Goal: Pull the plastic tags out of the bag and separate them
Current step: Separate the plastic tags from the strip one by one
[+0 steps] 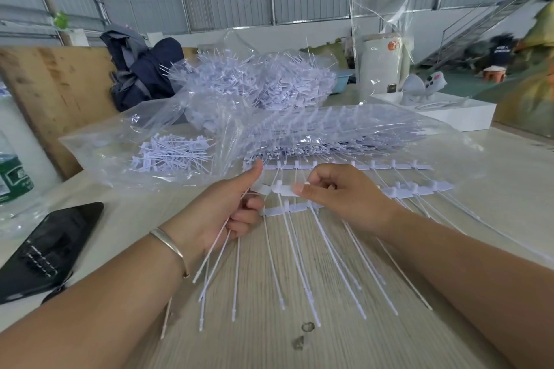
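Loose white plastic tags [220,252] are gripped by the left hand [230,207] at centre frame; a joined white tag strip [283,189] is pinched by the right hand [338,195].

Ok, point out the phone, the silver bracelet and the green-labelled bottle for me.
phone [49,249]: head view, middle of its dark screen.
silver bracelet [169,246]: head view, the band across the left wrist.
green-labelled bottle [13,177]: head view, on the green label.
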Action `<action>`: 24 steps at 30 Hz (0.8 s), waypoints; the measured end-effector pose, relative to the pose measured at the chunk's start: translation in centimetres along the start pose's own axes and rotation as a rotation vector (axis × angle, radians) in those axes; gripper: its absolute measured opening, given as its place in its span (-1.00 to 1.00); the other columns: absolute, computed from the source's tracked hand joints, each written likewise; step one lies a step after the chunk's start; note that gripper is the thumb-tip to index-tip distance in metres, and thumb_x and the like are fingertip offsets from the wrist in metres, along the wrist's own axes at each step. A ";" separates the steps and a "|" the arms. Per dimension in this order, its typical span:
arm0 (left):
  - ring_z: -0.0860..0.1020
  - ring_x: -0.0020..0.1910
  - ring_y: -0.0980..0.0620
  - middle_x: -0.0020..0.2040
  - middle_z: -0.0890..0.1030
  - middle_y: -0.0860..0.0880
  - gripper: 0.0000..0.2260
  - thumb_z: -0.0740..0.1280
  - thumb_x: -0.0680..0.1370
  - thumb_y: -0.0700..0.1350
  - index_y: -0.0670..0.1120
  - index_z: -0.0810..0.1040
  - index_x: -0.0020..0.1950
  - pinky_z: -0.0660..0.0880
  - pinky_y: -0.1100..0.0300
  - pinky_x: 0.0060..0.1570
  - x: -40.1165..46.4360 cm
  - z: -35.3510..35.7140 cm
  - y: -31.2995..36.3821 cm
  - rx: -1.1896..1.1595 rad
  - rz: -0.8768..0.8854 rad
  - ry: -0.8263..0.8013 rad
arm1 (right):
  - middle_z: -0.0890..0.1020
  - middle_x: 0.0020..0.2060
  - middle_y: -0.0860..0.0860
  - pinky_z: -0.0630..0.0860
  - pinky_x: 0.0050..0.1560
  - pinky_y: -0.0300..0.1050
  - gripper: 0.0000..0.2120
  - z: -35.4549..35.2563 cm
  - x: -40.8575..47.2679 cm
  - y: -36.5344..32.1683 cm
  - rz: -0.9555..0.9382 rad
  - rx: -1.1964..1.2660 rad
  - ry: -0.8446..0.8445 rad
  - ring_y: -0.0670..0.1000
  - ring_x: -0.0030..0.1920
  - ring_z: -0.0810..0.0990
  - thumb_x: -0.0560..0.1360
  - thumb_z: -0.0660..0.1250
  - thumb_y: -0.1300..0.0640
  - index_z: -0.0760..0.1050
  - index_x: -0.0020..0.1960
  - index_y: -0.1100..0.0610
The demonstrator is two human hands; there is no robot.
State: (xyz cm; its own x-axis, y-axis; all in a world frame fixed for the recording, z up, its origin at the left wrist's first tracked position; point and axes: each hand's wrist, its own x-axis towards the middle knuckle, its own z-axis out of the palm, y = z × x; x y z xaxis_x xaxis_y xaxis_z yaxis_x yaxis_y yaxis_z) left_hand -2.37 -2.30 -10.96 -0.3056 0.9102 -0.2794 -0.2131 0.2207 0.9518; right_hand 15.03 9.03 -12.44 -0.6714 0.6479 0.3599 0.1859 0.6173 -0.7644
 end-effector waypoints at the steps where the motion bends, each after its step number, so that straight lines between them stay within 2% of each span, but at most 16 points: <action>1: 0.14 -0.61 0.19 -0.43 0.27 0.06 -0.67 0.45 0.33 0.23 0.05 0.50 -0.11 0.04 0.38 -0.70 -0.1 0.1 0.1 0.030 0.023 -0.003 | 0.44 -0.46 -0.17 0.32 -0.32 -0.28 -0.71 0.1 0.0 0.0 0.005 -0.016 -0.005 -0.17 -0.42 0.38 0.41 0.43 -0.13 0.51 -0.27 0.08; 2: 0.13 -0.60 0.19 -0.42 0.26 0.06 -0.66 0.51 0.25 0.20 0.04 0.51 -0.18 0.04 0.38 -0.69 -0.2 0.2 0.1 0.059 0.045 -0.003 | 0.46 -0.41 -0.15 0.34 -0.28 -0.22 -0.73 0.1 -0.1 0.0 0.008 -0.034 -0.007 -0.14 -0.38 0.40 0.41 0.43 -0.13 0.52 -0.25 0.06; 4: 0.13 -0.60 0.20 -0.42 0.25 0.07 -0.70 0.57 0.21 0.04 0.00 0.48 -0.29 0.05 0.39 -0.69 -0.2 0.2 0.0 0.096 0.085 0.010 | 0.49 -0.34 -0.11 0.35 -0.24 -0.18 -0.76 0.1 -0.2 -0.1 -0.008 -0.087 -0.005 -0.11 -0.32 0.42 0.41 0.43 -0.13 0.54 -0.20 0.04; 6: 0.14 -0.62 0.21 -0.45 0.27 0.07 -0.78 0.55 0.30 -0.14 -0.01 0.51 -0.40 0.07 0.39 -0.70 0.0 0.1 -0.1 0.083 0.102 0.033 | 0.51 -0.32 -0.10 0.34 -0.26 -0.22 -0.80 0.1 -0.3 -0.3 -0.035 -0.125 -0.010 -0.16 -0.34 0.42 0.43 0.42 -0.09 0.55 -0.16 0.04; 9: 0.16 -0.63 0.20 -0.51 0.33 0.08 -0.62 0.45 0.44 -0.26 -0.04 0.54 -0.57 0.09 0.38 -0.71 0.3 -0.3 -0.2 0.056 0.102 0.085 | 0.55 -0.32 -0.03 0.34 -0.31 -0.25 -0.91 -0.1 -0.4 -0.4 -0.062 -0.125 -0.025 -0.18 -0.41 0.39 0.46 0.39 0.02 0.55 -0.16 0.03; 11: 0.17 -0.63 0.20 -0.52 0.37 0.07 -0.68 0.45 0.45 -0.22 -0.05 0.54 -0.50 0.10 0.38 -0.71 0.1 -0.2 -0.2 0.048 0.111 0.102 | 0.61 -0.26 0.06 0.40 -0.28 -0.18 -0.94 -0.1 -0.4 -0.3 -0.075 -0.127 -0.027 -0.12 -0.38 0.43 0.47 0.37 0.08 0.56 -0.16 0.05; 13: 0.17 -0.62 0.17 -0.44 0.42 0.00 -0.76 0.47 0.43 -0.10 -0.10 0.49 -0.37 0.09 0.38 -0.68 0.0 -0.2 -0.3 0.110 0.152 0.130 | 0.62 -0.23 0.05 0.47 -0.19 -0.09 -0.95 -0.1 -0.4 -0.4 -0.088 -0.143 -0.019 -0.03 -0.30 0.51 0.47 0.36 0.11 0.56 -0.16 0.07; 16: 0.16 -0.63 0.14 -0.41 0.50 -0.02 -0.65 0.32 0.57 0.07 -0.13 0.49 -0.31 0.09 0.37 -0.65 0.2 -0.1 -0.6 0.175 0.193 0.141 | 0.60 -0.23 0.00 0.51 -0.11 0.00 -0.95 -0.2 -0.3 -0.4 -0.114 -0.138 0.010 0.02 -0.24 0.55 0.48 0.34 0.17 0.57 -0.13 0.07; 19: 0.18 -0.63 0.14 -0.42 0.52 0.01 -0.60 0.23 0.60 0.14 -0.14 0.60 -0.20 0.11 0.38 -0.64 0.2 0.2 -0.7 0.198 0.211 0.151 | 0.61 -0.24 0.06 0.53 -0.10 0.05 -0.91 -0.3 -0.3 -0.6 -0.147 -0.118 0.058 0.05 -0.25 0.55 0.47 0.31 0.23 0.58 -0.10 0.10; 22: 0.19 -0.61 0.14 -0.40 0.54 0.04 -0.59 0.29 0.54 0.20 -0.16 0.63 -0.05 0.12 0.39 -0.59 0.1 0.4 -0.8 0.243 0.220 0.172 | 0.62 -0.22 0.10 0.54 -0.09 0.10 -0.91 -0.3 -0.4 -0.9 -0.180 -0.115 0.085 0.11 -0.18 0.58 0.48 0.31 0.25 0.58 -0.09 0.12; 24: 0.17 -0.59 0.14 -0.41 0.46 0.03 -0.60 0.40 0.43 0.21 -0.15 0.61 -0.10 0.11 0.37 -0.58 -0.2 0.5 -0.7 0.263 0.234 0.152 | 0.62 -0.20 0.06 0.54 -0.09 0.10 -0.92 -0.3 -0.4 -0.9 -0.199 -0.149 0.099 0.09 -0.16 0.59 0.48 0.32 0.23 0.58 -0.08 0.10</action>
State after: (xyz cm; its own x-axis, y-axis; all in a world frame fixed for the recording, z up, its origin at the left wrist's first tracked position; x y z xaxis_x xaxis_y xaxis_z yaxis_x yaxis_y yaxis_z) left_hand -1.66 -2.46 -11.53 -0.4559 0.8888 -0.0471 0.1183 0.1129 0.9865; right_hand 15.36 8.31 -11.71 -0.6329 0.5435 0.5514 0.1660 0.7909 -0.5890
